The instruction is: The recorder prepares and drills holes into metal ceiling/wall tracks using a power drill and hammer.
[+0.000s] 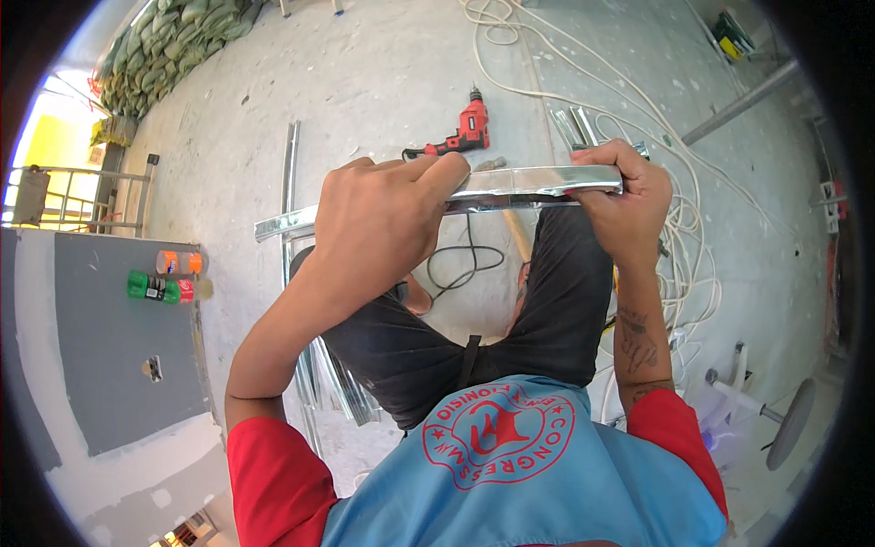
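A shiny metal channel (524,182) lies crosswise in front of me above my knees, gripped in both hands. My left hand (387,214) is closed over its middle-left part, and the left end sticks out past the wrist. At the right end, my right hand (629,196) has its fingers and thumb wrapped round the channel near its cut edge. Beyond the channel, a red and black power drill (465,132) rests on the floor. A hammer's wooden handle (517,235) shows between my legs, its head partly behind the channel.
More metal channels (342,387) lie on the floor at my left, with short pieces (574,128) at the far right. White cable (684,228) is heaped at my right. Two bottles (155,287) are by a grey panel (128,365). Stacked green sacks (173,55) stand far left.
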A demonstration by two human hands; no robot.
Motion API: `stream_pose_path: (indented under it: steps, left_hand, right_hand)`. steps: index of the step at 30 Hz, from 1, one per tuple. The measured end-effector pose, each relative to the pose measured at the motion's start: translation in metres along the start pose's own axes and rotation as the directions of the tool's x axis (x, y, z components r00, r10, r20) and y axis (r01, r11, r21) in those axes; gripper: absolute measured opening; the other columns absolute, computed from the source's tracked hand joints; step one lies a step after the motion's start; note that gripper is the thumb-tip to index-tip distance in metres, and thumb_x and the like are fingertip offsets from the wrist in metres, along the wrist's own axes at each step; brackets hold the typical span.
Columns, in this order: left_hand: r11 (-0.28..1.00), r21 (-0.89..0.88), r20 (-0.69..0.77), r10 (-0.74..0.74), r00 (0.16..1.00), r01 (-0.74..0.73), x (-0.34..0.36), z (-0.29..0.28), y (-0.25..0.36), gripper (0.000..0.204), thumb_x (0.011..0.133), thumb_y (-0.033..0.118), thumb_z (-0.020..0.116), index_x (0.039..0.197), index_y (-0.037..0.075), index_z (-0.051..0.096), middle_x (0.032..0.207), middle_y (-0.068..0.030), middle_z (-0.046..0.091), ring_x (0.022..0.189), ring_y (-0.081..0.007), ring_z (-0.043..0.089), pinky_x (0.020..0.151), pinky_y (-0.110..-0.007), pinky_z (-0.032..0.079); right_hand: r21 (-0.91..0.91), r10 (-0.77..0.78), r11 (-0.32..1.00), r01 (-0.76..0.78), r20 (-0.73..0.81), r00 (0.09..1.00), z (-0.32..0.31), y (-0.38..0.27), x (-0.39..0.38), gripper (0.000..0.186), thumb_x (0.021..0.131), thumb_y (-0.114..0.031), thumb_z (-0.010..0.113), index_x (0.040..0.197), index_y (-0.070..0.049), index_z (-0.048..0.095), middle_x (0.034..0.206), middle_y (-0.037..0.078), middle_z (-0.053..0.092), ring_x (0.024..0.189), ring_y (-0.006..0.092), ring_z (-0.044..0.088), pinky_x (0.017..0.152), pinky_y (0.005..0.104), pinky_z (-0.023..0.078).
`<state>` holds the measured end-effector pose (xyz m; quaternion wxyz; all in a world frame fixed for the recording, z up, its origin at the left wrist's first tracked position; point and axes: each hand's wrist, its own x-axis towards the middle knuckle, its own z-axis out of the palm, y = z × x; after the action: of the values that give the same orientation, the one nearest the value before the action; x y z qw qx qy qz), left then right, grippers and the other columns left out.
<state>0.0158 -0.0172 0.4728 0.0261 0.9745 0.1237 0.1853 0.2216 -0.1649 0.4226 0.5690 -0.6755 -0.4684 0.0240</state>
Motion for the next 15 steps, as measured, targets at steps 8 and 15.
stream_pose_path:
  steps: [8,15]
  left_hand:
    - [0.996,0.084,-0.135,0.011,0.991,0.001,-0.004,0.004,0.003,0.018,0.071,0.008,0.065,0.084,0.013,0.053,0.063,-0.0008,0.056,0.053,-0.0216,0.06,0.049,-0.036,0.043]
    - [0.997,-0.073,0.042,-0.028,0.999,0.031,-0.006,0.003,-0.01,0.018,0.076,0.007,0.068,0.089,0.011,0.057,0.068,-0.0058,0.062,0.057,-0.028,0.06,0.052,-0.04,0.044]
  right_hand:
    - [-0.097,-0.007,0.995,0.003,-0.047,0.999,0.002,-0.016,-0.002,0.018,0.066,-0.003,0.078,0.082,-0.002,0.069,0.068,0.003,0.068,0.064,0.0055,0.062,0.059,0.0221,0.048]
    - [-0.035,0.088,0.995,-0.088,0.0,0.996,0.01,-0.043,0.002,0.023,0.069,-0.011,0.085,0.085,-0.004,0.07,0.082,0.003,0.07,0.073,0.0134,0.065,0.07,0.0311,0.054]
